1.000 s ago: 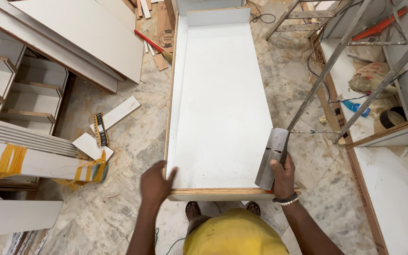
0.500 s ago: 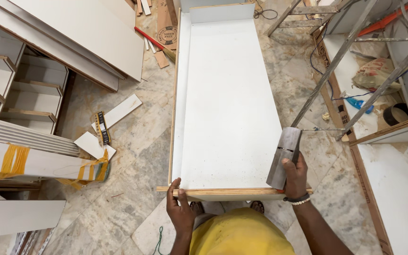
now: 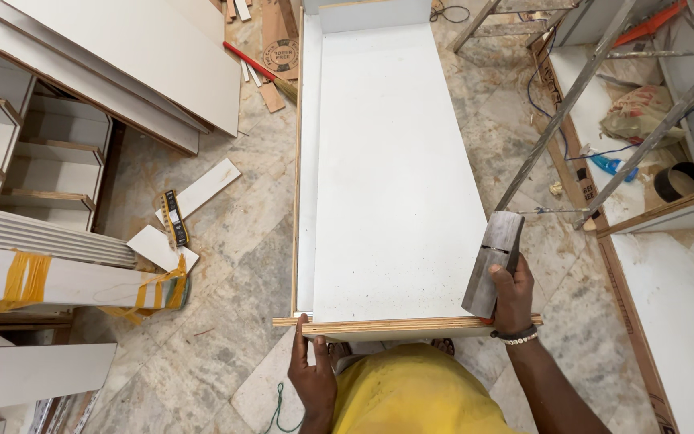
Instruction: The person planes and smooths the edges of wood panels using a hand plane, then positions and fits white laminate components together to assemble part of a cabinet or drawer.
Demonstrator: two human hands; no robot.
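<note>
The white laminated cabinet carcass [image 3: 395,177] lies open-side up, plywood edges exposed. The left hand [image 3: 312,376] grips its near edge; the right hand [image 3: 514,296] clasps a grey wooden block [image 3: 493,264].

Hands [image 3: 312,378] on white cabinet [image 3: 395,185]

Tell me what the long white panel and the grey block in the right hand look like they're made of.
Panel: probably plywood with a matte white laminate face; the near edge shows bare tan layers. Block, held in the right hand: dull grey and scuffed, maybe metal or weathered wood; the look leaves it open.
</note>
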